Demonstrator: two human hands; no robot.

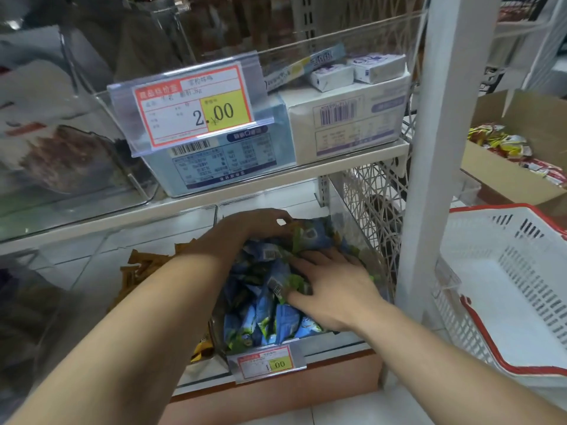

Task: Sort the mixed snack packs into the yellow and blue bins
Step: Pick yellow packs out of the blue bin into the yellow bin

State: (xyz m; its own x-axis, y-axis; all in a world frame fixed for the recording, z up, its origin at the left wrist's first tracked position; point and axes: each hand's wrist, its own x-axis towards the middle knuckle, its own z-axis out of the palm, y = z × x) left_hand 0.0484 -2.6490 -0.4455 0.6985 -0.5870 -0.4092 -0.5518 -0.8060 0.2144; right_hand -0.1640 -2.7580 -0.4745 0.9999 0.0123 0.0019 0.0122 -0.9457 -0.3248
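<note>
Shelving (429,148) of white metal, two tiers, clear dividers. White basket (506,286) with red rim at right, well apart from the hands. Cardboard box (506,179) of red and yellow packets behind it. Clear bin (346,204) on the lower shelf, heaped with blue and green snack packs (270,317). Brown packs (141,268) in the neighbouring compartment at left. Price tag (196,105) reading 2.00 on the upper tier, smaller price tag (267,361) on the bin front. Left hand (254,225) deep at the back of the heap, fingers curled over packs; grip itself hidden, cannot tell. Right hand (334,286) spread flat, palm down, pressing on the pile, fingers extended, nothing clasped.
</note>
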